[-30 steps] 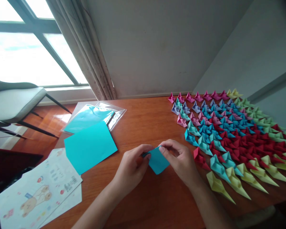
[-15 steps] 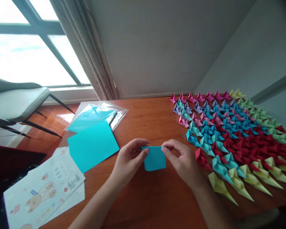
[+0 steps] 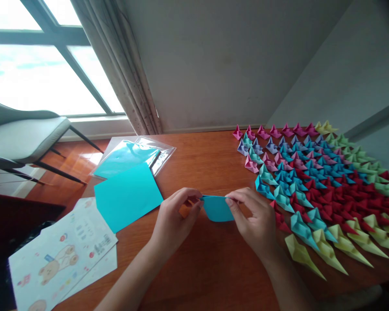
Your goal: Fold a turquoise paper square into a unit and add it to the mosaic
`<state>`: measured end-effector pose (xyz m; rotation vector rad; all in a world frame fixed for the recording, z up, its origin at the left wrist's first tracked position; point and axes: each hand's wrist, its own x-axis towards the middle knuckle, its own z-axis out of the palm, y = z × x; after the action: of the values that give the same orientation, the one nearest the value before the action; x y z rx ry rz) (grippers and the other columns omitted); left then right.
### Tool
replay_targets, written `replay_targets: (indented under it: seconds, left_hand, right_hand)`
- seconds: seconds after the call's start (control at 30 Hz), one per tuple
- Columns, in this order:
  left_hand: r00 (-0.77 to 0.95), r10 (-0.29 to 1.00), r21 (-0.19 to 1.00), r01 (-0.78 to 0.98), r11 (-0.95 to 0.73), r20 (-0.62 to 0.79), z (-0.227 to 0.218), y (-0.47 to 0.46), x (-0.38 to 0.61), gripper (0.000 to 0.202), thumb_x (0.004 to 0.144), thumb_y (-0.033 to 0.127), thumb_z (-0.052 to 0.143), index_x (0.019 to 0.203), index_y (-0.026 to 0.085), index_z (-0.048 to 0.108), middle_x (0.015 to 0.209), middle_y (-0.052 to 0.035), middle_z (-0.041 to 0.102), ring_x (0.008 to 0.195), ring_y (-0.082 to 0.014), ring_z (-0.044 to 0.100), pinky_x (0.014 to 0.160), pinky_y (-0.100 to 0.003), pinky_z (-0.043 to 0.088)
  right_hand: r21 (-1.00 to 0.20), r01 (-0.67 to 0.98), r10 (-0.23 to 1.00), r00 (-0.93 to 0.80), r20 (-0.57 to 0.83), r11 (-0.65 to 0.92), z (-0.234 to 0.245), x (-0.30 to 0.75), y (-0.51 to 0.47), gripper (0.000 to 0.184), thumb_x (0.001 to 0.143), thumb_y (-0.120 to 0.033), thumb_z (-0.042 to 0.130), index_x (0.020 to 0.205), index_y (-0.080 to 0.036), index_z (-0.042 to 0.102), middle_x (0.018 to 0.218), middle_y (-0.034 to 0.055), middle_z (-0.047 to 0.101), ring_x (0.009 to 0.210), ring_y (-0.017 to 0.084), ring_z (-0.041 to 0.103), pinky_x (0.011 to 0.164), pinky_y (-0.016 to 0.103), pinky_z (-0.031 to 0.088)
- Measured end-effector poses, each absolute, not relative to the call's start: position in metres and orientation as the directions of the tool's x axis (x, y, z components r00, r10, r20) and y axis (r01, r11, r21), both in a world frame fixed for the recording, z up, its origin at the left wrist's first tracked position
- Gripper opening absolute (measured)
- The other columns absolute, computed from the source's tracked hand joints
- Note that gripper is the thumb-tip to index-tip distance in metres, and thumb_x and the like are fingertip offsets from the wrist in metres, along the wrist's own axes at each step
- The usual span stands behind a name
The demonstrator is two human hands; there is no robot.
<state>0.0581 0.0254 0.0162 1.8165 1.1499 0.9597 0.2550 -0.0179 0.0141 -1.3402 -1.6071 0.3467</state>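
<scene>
A small folded sheet of blue paper is held up over the table between my two hands. My left hand pinches its upper left corner between thumb and fingers. At the upper right corner, my right hand grips it the same way. The paper's top edge runs nearly level, and its lower part tilts toward me. Left of my hands lies a larger flat sheet of blue paper, partly over a clear plastic packet with more blue paper inside.
Many folded paper boats cover the table's right side, among them a yellow boat and a blue boat near my right hand. White sheets printed with a bear lie at the left. A chair stands beyond the wooden table.
The folded paper has moved slightly right and up, and its face now looks shorter, tilted more away from view. Both hands still pinch its upper corners. The view has shifted a little.
</scene>
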Motion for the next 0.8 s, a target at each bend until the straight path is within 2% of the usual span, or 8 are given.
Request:
replay_targets:
  seconds: [0.23,0.3,0.37,0.43,0.53,0.6,0.67,0.8]
  left_hand:
    - [0.389,0.9,0.735,0.549,-0.398,0.196,0.015,0.027,0.055,0.012,0.092,0.027,0.057,0.085,0.02,0.063,0.083,-0.0032,0.07,0.076,-0.0163,0.064,0.071,-0.027,0.048]
    - [0.42,0.889,0.659,0.619,-0.428,0.183,0.015,0.027,0.054,0.016,0.093,0.03,0.055,0.084,0.02,0.064,0.084,-0.0047,0.069,0.078,-0.018,0.063,0.07,-0.029,0.046]
    - [0.412,0.899,0.649,0.646,-0.401,0.145,0.016,0.027,0.053,0.021,0.093,0.034,0.055,0.081,0.019,0.065,0.082,-0.0054,0.068,0.075,-0.0183,0.062,0.069,-0.029,0.046]
    - [0.38,0.921,0.77,0.562,-0.301,0.082,0.017,0.028,0.054,0.021,0.092,0.035,0.057,0.083,0.018,0.065,0.081,-0.0052,0.068,0.073,-0.0173,0.061,0.067,-0.028,0.047]
    - [0.339,0.94,0.977,0.212,-0.029,-0.046,0.019,0.027,0.059,0.021,0.086,0.037,0.067,0.094,0.017,0.066,0.089,-0.0055,0.071,0.08,-0.0179,0.066,0.071,-0.027,0.052]
    - [0.317,0.938,0.99,0.027,0.139,-0.14,0.02,0.025,0.063,0.027,0.079,0.038,0.074,0.094,0.017,0.066,0.089,-0.0051,0.072,0.082,-0.0184,0.067,0.072,-0.027,0.054]
    - [0.283,0.933,0.966,-0.062,0.249,-0.223,0.02,0.023,0.066,0.029,0.075,0.038,0.079,0.089,0.016,0.067,0.085,-0.0037,0.072,0.078,-0.0167,0.066,0.07,-0.026,0.053]
    - [0.244,0.921,0.919,-0.182,0.351,-0.304,0.021,0.021,0.069,0.028,0.073,0.037,0.082,0.085,0.016,0.068,0.08,-0.0005,0.07,0.07,-0.0114,0.061,0.065,-0.021,0.05]
  right_hand:
    - [-0.6,0.66,0.806,-0.011,0.592,0.451,0.009,0.255,-0.02,0.019,0.088,-0.008,0.06,0.096,-0.024,0.067,0.083,0.0041,0.069,0.08,0.021,0.062,0.076,0.036,0.049]
    - [-0.602,0.665,0.809,-0.007,0.588,0.442,0.01,0.255,-0.02,0.018,0.089,-0.009,0.06,0.095,-0.024,0.067,0.083,0.0041,0.069,0.08,0.021,0.062,0.076,0.036,0.049]
    - [-0.647,0.649,0.825,0.052,0.563,0.401,0.011,0.255,-0.02,0.015,0.09,-0.011,0.06,0.093,-0.024,0.066,0.084,0.0041,0.068,0.081,0.021,0.062,0.076,0.035,0.049]
    - [-0.723,0.602,0.842,0.151,0.518,0.337,0.012,0.255,-0.02,0.011,0.091,-0.014,0.06,0.092,-0.024,0.066,0.086,0.0041,0.068,0.083,0.021,0.063,0.076,0.034,0.049]
    - [-0.833,0.489,0.881,0.234,0.412,0.26,0.013,0.255,-0.02,0.006,0.092,-0.021,0.062,0.089,-0.024,0.066,0.087,0.0033,0.068,0.084,0.02,0.063,0.075,0.033,0.05]
    - [-0.883,0.411,0.914,0.225,0.339,0.226,0.012,0.254,-0.02,0.006,0.092,-0.024,0.062,0.087,-0.024,0.067,0.085,0.0026,0.067,0.082,0.02,0.063,0.074,0.032,0.05]
    - [-0.915,0.351,0.936,0.21,0.284,0.199,0.011,0.253,-0.02,0.008,0.092,-0.027,0.063,0.086,-0.023,0.067,0.084,0.0024,0.067,0.082,0.019,0.063,0.074,0.031,0.051]
    - [-0.937,0.304,0.951,0.199,0.238,0.171,0.01,0.253,-0.019,0.01,0.091,-0.03,0.063,0.085,-0.023,0.067,0.084,0.0025,0.067,0.083,0.019,0.063,0.074,0.031,0.051]
